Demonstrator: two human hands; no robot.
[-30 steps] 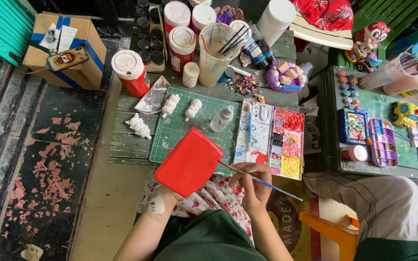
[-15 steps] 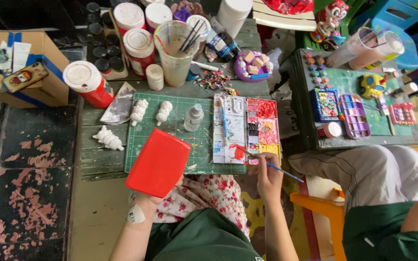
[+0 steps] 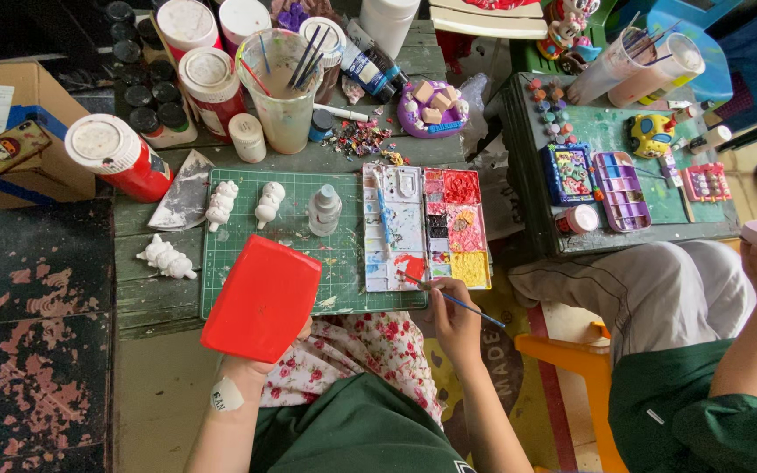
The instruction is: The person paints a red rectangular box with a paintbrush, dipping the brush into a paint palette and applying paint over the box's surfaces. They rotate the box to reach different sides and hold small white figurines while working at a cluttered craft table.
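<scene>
While pinched in the right hand (image 3: 453, 315), paintbrush (image 3: 449, 296) tip toward the palette (image 3: 427, 229), handle lower-right.

A weathered green plank bench (image 3: 159, 302) stands over a dark floor (image 3: 28, 350) with flaking red paint. Beside it sits a second green bench (image 3: 519, 158). An orange chair (image 3: 571, 385) shows below, blue chairs (image 3: 746, 52) at the top right. Even daylight, soft shadows.
</scene>
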